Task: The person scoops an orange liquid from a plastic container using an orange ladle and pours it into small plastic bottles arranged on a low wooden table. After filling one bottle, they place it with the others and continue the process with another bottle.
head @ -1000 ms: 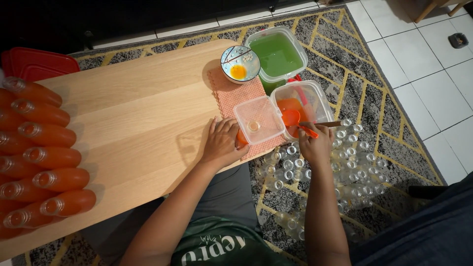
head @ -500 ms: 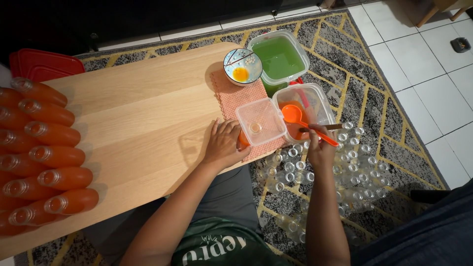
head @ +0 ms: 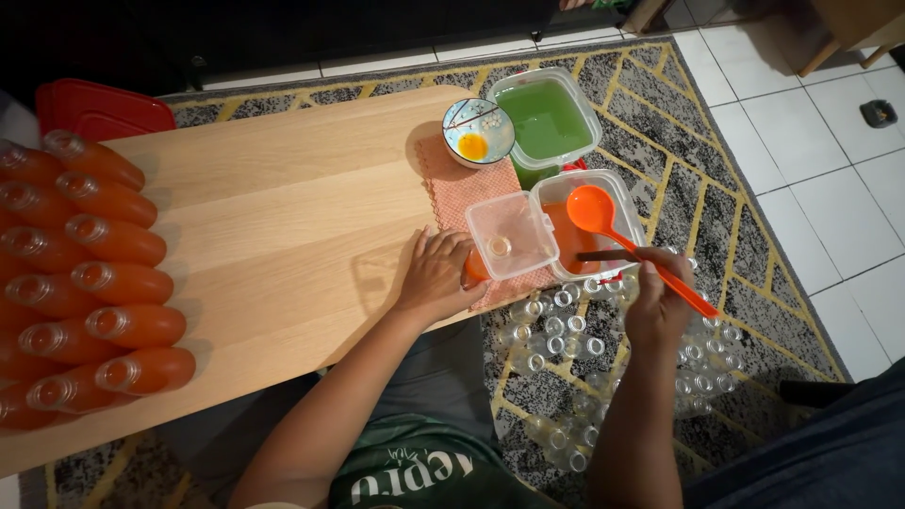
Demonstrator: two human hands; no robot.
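left hand (head: 436,280): fingers around small orange bottle (head: 476,269) on worktop (head: 264,226) edge | right hand (head: 657,300): fingers gripping orange ladle (head: 603,219) over orange-liquid tub (head: 589,226) | risk: tilted ladle drips onto pink cloth (head: 462,188)

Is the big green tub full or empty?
Nearly full: green liquid fills the green tub almost to its rim, and no lid covers it.

The left hand (head: 436,280) covers most of an orange bottle (head: 476,269), its shape unclear under the square funnel tray (head: 511,236). Beside the right hand (head: 657,303), a dark stick (head: 603,255) ends hidden in the fingers. Filled bottles (head: 104,273) run off the left edge.
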